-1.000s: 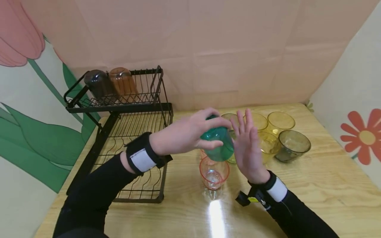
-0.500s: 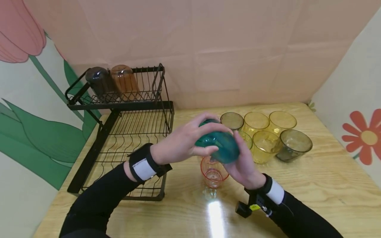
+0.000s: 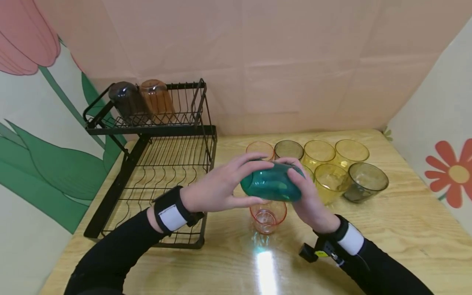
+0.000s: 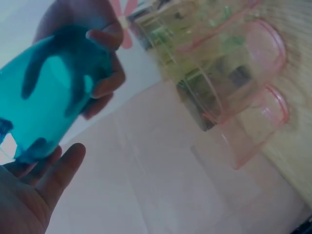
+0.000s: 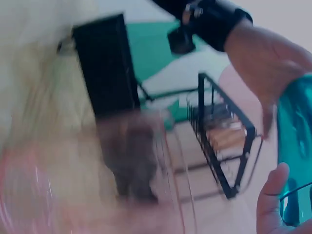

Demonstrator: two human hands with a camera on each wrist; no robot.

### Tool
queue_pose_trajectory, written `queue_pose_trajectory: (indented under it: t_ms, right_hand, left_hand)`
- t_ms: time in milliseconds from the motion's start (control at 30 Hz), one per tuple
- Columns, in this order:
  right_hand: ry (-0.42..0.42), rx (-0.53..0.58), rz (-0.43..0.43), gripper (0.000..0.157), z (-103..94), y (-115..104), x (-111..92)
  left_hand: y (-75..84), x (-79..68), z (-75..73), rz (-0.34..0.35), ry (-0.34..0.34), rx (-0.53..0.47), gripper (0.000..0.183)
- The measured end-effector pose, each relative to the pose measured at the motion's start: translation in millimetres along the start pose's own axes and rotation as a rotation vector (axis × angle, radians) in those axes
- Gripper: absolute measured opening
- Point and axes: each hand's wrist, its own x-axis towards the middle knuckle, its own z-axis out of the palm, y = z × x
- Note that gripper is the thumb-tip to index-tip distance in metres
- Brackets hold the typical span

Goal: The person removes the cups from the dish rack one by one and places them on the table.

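Observation:
Both hands hold a teal see-through drinking glass (image 3: 272, 183) lying sideways in the air above the table. My left hand (image 3: 217, 189) spans its left end, fingers over the top and thumb below. At the other end my right hand (image 3: 313, 200) grips it, thumb in front and fingers behind. The left wrist view shows the right fingers (image 4: 105, 85) curled round the end of the glass. Below the teal glass, a clear glass with a pink rim (image 3: 268, 219) stands upright on the table.
A black two-tier dish rack (image 3: 200, 235) stands left, with an upside-down dark glass (image 3: 127, 100) and amber glass (image 3: 156, 98) on its upper tier. Upright yellow glasses (image 3: 331, 182), grey ones (image 3: 368, 180) and another pink-rimmed glass (image 3: 260, 148) stand at the back right.
The right hand, earlier held open beside the teal glass, has taken hold of its right end. The glass has turned from tilted to nearly level, and the left hand has slid toward its left end.

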Motion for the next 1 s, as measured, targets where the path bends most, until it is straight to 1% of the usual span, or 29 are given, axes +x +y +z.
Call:
queue_pose_trajectory:
  t_ms: [100, 167, 233, 300, 367, 433, 533, 667, 767, 833, 900, 1000]
  right_hand:
    - [0.018, -0.130, -0.086, 0.024, -9.1, -5, 0]
    - [0.024, -0.197, -0.127, 0.024, -16.1, -9, 0]
    - [0.019, -0.255, -0.142, 0.025, -23.5, -15, -1]
    - [0.009, -0.333, -0.134, 0.028, -31.4, -22, -2]
    - [-0.003, -0.443, -0.115, 0.031, -38.9, -29, -3]
    - [-0.021, -0.574, -0.113, 0.036, -46.6, -36, -3]
    - [-0.044, -0.765, -0.160, 0.044, -55.1, -48, -3]
    - [-0.083, -1.040, -0.247, 0.056, -62.3, -66, -4]
    - [-0.127, -1.293, -0.290, 0.060, -63.1, -78, -7]
    - [-0.168, -1.437, -0.312, 0.061, -61.5, -83, -10]
    - [-0.203, -1.548, -0.326, 0.061, -58.8, -85, -13]
    - [-0.264, -1.641, -0.332, 0.058, -55.0, -81, -19]
  left_hand:
    - [-3.1, -9.6, 0.9, -0.050, -0.024, 0.034, 0.074]
    - [-5.4, -15.8, 1.1, -0.077, -0.030, 0.031, 0.077]
    - [-8.2, -22.2, 1.4, -0.103, -0.035, 0.009, 0.078]
    - [-11.3, -29.3, 1.6, -0.136, -0.038, -0.008, 0.077]
    - [-13.5, -36.3, 0.8, -0.179, -0.045, -0.008, 0.076]
    - [-15.5, -43.8, -0.7, -0.230, -0.055, 0.006, 0.075]
    - [-18.2, -54.2, -4.6, -0.308, -0.076, 0.020, 0.072]
    - [-22.5, -66.4, -9.9, -0.383, -0.094, -0.008, 0.070]
    - [-25.1, -74.5, -12.7, -0.415, -0.089, -0.012, 0.069]
    - [-26.7, -79.3, -13.4, -0.430, -0.085, -0.006, 0.068]
    - [-28.0, -83.3, -13.9, -0.444, -0.086, -0.006, 0.068]
    - [-29.3, -88.5, -14.8, -0.465, -0.091, -0.009, 0.068]
